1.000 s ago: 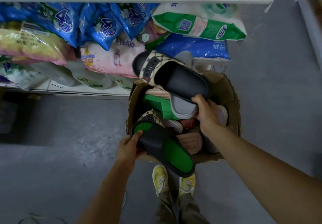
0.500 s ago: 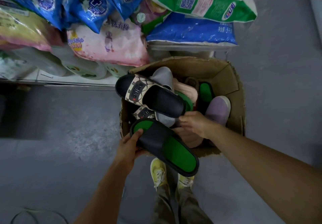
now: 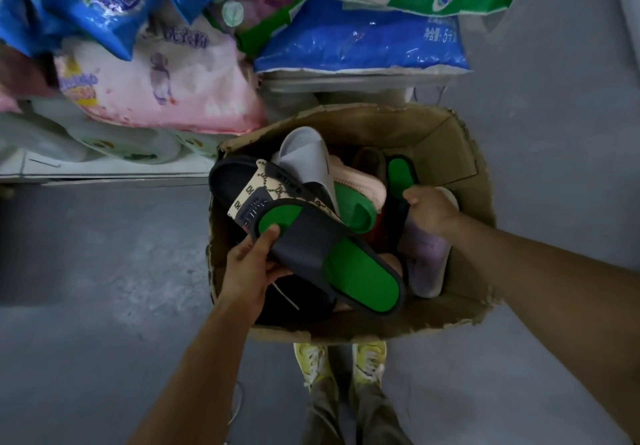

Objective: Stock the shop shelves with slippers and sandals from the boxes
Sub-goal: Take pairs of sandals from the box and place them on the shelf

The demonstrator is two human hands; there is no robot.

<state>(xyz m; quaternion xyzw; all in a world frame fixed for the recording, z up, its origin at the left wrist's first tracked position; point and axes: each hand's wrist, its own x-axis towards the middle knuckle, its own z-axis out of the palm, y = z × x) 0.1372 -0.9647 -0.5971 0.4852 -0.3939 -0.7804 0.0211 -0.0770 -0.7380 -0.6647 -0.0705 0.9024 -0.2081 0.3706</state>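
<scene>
**Patterned slide dropped back in box; right hand now on the green mate**

Since the earlier frames the beige-and-black patterned slide has left the right hand and now lies in the box's left side, partly under the held slipper. The right hand has moved across to the box's right side. The left hand's hold looks unchanged.

Left to right: the low shelf at far left carries detergent bags and white bottles, no footwear on it. The left hand grips the toe end of the black slipper with green footbed, thumb on top on the green, fingers curled under; the slipper is raised over the near-left part of the cardboard box, heel pointing right and toward the camera. Behind it in the box sit a grey slide, a green slide and a pink slipper. Further right, the right hand curls its fingers round the edge of a second black-and-green slipper standing on end deep in the box; the fingertips are hidden, so how firm the hold is can't be told. A lilac slipper lies just beneath that hand. Yellow shoes stand on the floor at the box's near edge.

Judgement: this is pair-matching. One green slipper is out and its mate is being pulled. Nothing shelved yet; the box is still well filled, so the task is early. Next step needs lifting the mate free of the lilac and pink ones without snagging.
</scene>
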